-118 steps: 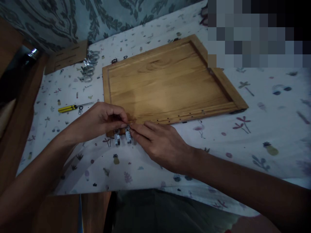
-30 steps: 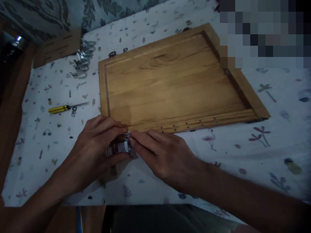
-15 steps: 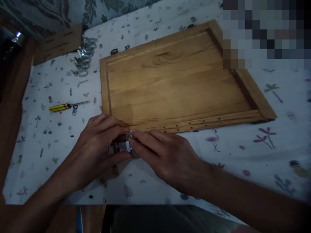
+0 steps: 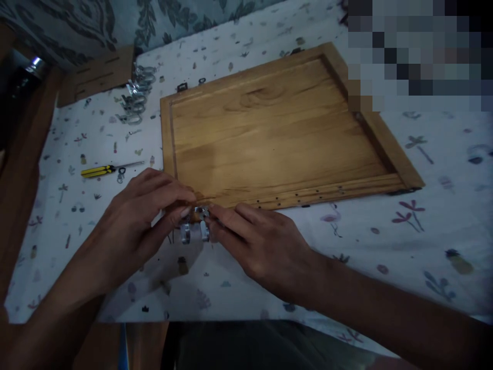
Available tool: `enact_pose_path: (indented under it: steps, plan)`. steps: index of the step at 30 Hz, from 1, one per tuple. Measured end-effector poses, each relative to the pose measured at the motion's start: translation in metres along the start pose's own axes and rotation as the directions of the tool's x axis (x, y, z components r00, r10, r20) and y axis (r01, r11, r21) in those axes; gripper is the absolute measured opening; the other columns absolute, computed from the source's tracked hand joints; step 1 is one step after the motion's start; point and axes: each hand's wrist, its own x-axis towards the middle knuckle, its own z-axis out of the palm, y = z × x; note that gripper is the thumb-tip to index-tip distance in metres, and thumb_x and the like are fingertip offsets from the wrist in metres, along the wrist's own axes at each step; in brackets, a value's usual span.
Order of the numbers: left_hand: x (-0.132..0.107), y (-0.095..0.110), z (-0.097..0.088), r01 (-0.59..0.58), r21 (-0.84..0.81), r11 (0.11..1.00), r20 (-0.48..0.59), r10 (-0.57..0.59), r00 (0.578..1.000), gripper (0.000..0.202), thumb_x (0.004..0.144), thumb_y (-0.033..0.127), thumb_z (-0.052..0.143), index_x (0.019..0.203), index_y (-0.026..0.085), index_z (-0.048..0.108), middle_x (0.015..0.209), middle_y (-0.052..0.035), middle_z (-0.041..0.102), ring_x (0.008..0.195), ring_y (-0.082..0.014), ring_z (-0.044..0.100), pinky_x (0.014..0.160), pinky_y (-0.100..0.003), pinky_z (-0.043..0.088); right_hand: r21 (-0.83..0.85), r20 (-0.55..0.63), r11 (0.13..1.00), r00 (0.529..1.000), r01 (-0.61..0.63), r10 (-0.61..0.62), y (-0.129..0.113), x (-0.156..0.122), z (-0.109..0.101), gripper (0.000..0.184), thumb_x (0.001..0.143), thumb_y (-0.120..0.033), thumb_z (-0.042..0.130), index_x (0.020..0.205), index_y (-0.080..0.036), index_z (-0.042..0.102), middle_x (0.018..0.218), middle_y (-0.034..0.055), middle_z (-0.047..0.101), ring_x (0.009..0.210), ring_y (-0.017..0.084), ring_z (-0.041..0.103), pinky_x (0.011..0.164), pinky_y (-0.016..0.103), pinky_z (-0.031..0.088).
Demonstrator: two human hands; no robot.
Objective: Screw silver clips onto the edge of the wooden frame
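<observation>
A framed wooden panel (image 4: pixel 246 133) lies flat, a row of small dark holes along its front strip. At its near left corner, my left hand (image 4: pixel 148 210) has thumb and forefinger closed on a shiny curved metal clip (image 4: pixel 185 233). Just right of that, the fingertips of my right hand (image 4: pixel 258 236) press a second metal clip (image 4: pixel 204 231) against the panel's front edge. Both clips have curved parts hanging past the edge, over the cloth. The fingers partly hide where the metal meets the wood.
A yellow and black screwdriver (image 4: pixel 100 170) lies left of the panel. Several similar metal clips (image 4: pixel 133 105) sit behind it, beside a slotted brown board (image 4: pixel 100 74). A patterned white cloth (image 4: pixel 215 293) covers the table. Small dark fittings (image 4: pixel 182 87) show at the panel's far edge.
My left hand has lifted and opened slightly away from the metal, its thumb drawn up to the panel edge. Both curved clip parts now show more clearly. My right hand stays nearly in place.
</observation>
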Motion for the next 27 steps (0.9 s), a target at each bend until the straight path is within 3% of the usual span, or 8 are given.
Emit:
enact_pose_path:
  steps: [6, 11, 22, 27]
  plan:
    - [0.008, -0.003, 0.009, 0.009, 0.001, 1.0, 0.062, -0.009, 0.998, 0.007, 0.094, 0.026, 0.057, 0.094, 0.024, 0.064, 0.089, 0.0018, 0.067, 0.09, -0.0164, 0.058, 0.083, -0.031, 0.043, -0.01, 0.005, 1.0, 1.0, -0.002, 0.002, 0.0, 0.0, 0.001, 0.02, 0.092, -0.014, 0.056, 0.106, -0.01, 0.069, 0.119, 0.0109, 0.069, 0.086, 0.02, 0.058, 0.06, 0.031, 0.048]
    - [0.012, -0.002, 0.012, -0.001, 0.033, 0.999, 0.048, 0.0, 0.999, 0.004, 0.091, 0.025, 0.061, 0.09, 0.023, 0.065, 0.085, 0.0023, 0.066, 0.086, -0.0158, 0.058, 0.081, -0.03, 0.043, -0.011, 0.011, 1.0, 1.0, 0.002, -0.002, 0.001, 0.0, 0.0, 0.021, 0.093, -0.013, 0.053, 0.106, -0.01, 0.069, 0.118, 0.0115, 0.069, 0.088, 0.021, 0.059, 0.062, 0.031, 0.048]
    - [0.013, -0.001, 0.012, 0.024, 0.032, 0.999, 0.067, -0.026, 0.997, 0.01, 0.094, 0.024, 0.056, 0.088, 0.024, 0.064, 0.083, 0.0027, 0.066, 0.082, -0.0145, 0.058, 0.074, -0.029, 0.043, -0.016, 0.02, 0.999, 0.999, 0.029, -0.028, 0.002, -0.002, -0.001, 0.028, 0.093, -0.011, 0.048, 0.113, -0.007, 0.066, 0.118, 0.0133, 0.067, 0.091, 0.023, 0.058, 0.062, 0.033, 0.047]
    - [0.013, -0.002, 0.009, -0.024, 0.03, 0.999, 0.024, 0.024, 0.999, 0.006, 0.094, 0.025, 0.057, 0.09, 0.024, 0.061, 0.088, 0.0007, 0.066, 0.088, -0.0167, 0.057, 0.073, -0.031, 0.046, -0.016, 0.03, 1.0, 0.999, 0.012, -0.011, 0.001, -0.001, -0.001, 0.027, 0.093, -0.01, 0.047, 0.112, -0.008, 0.067, 0.114, 0.0113, 0.069, 0.086, 0.021, 0.057, 0.063, 0.032, 0.046]
